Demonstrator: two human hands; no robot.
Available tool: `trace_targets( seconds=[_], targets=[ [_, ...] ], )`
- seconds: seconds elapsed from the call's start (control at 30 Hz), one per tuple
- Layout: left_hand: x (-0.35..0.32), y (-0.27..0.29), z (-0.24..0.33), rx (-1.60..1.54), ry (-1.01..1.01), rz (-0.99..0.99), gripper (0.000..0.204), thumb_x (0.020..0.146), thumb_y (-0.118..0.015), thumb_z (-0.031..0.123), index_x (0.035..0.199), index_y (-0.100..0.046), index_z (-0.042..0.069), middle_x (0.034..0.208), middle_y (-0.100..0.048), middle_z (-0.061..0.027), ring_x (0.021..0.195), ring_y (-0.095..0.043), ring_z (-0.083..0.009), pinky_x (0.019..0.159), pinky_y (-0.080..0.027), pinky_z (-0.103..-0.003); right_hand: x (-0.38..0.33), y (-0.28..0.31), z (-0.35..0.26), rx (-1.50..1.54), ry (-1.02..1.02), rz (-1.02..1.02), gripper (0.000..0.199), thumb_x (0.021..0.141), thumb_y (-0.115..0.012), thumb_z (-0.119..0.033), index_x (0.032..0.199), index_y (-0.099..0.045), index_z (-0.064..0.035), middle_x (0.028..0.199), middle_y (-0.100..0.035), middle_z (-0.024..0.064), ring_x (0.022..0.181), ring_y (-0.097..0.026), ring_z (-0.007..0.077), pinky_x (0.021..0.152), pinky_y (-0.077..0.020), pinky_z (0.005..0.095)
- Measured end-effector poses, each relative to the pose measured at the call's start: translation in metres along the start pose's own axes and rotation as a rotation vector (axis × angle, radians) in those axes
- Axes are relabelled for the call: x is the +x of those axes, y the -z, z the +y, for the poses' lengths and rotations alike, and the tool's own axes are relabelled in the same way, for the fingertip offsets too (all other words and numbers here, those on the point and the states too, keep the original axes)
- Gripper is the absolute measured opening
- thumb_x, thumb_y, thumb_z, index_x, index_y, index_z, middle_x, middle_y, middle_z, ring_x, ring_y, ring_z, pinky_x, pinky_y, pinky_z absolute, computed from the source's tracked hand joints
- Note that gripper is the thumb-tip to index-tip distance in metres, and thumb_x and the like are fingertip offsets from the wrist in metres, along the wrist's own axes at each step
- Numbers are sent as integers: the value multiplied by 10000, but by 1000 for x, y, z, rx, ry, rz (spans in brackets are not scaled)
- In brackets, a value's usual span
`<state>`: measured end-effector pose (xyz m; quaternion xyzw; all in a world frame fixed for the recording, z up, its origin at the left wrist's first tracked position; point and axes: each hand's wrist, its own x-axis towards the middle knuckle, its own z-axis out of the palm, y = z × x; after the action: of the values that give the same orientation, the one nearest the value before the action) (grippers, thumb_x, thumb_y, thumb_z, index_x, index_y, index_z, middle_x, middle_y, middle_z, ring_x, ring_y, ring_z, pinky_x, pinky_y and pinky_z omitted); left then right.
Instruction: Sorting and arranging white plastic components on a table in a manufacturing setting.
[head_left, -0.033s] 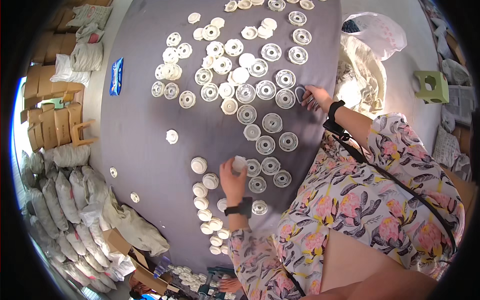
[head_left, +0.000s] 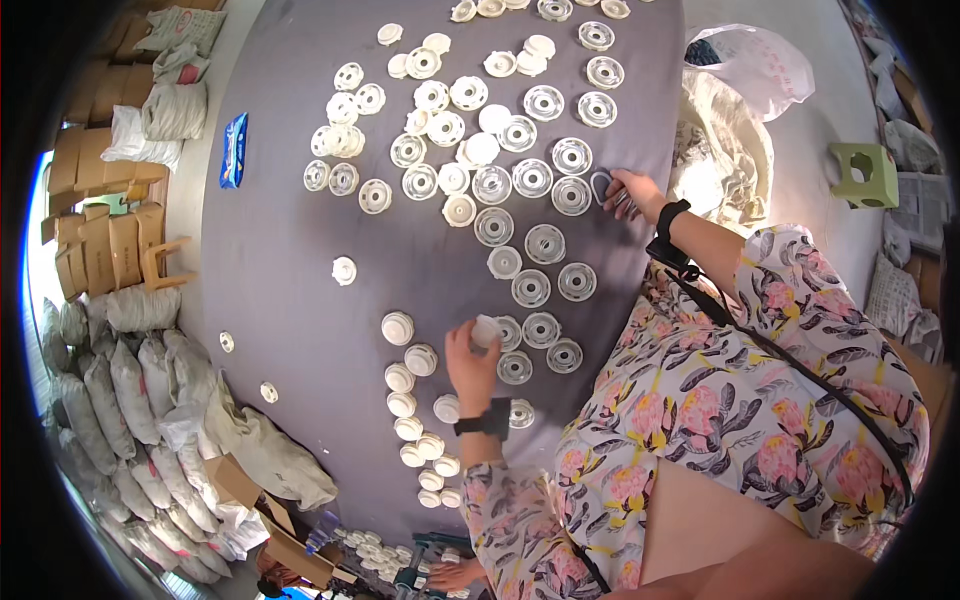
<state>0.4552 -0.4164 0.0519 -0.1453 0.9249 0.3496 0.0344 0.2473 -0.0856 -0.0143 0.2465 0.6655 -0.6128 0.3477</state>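
My left hand (head_left: pixel 470 362) is closed on a white round plastic cap (head_left: pixel 487 331), holding it at the edge of a small cluster of discs. Beside it lies a white disc with a silvery centre (head_left: pixel 541 330). Farther off, at the table's right side, my right hand (head_left: pixel 634 193) has its fingers curled round a grey loop-shaped piece (head_left: pixel 601 187); its exact kind is hard to make out. A silvery-centred disc (head_left: pixel 571 196) lies just left of that hand. Stacked white caps (head_left: pixel 397 329) run in a column left of my left hand.
Many more discs and caps cover the far part of the grey table (head_left: pixel 270 300). A blue packet (head_left: pixel 233 151) lies near its left edge. An open white sack (head_left: pixel 745 150) stands on the right, near a green stool (head_left: pixel 863 175). Another person's hand (head_left: pixel 456 574) shows at the bottom.
My left hand has shifted slightly right and toward me with the white cap. My right hand stays in place. The other person's hand at the bottom has moved a little left.
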Motion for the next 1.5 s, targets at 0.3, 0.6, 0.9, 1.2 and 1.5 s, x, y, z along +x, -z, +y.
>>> trace_targets(
  seconds=[0.3,0.6,0.9,1.2,1.5],
  targets=[
    [-14,-28,-8,279,-16,80,448,648,-727,168,1046,-555,55,1004,-531,-118,932,-524,-316,779,-452,-401,5,-4,-1,-22,23,-10,399,862,-399,-403,810,-565,-43,727,-660,106,474,-559,181,431,-402,309],
    [66,60,-73,411,143,160,474,683,-719,211,1086,-534,42,1002,-529,-169,921,-524,-353,793,-431,-428,-5,0,-2,-3,-9,1,410,870,-412,-401,788,-562,-28,719,-647,133,465,-559,195,401,-403,305],
    [177,86,-125,445,92,349,593,708,-691,208,1232,-446,73,1243,-435,-222,1137,-432,-379,939,-384,-425,-12,-10,-10,9,-63,28,414,870,-412,-401,784,-560,-23,698,-640,140,457,-563,208,390,-398,306],
    [121,31,-73,-195,230,84,242,793,-534,79,1018,-537,-9,859,-608,-142,719,-600,-263,650,-472,-338,-8,-4,-4,0,3,50,411,876,-403,-396,766,-565,-35,686,-639,127,454,-559,203,397,-402,301],
    [79,-8,-31,229,-236,175,396,756,-593,137,1121,-515,7,1030,-548,-153,876,-569,-330,788,-459,-376,-2,-3,0,-7,45,16,413,868,-412,-406,795,-575,-34,704,-645,115,477,-570,185,416,-405,287]
  ],
)
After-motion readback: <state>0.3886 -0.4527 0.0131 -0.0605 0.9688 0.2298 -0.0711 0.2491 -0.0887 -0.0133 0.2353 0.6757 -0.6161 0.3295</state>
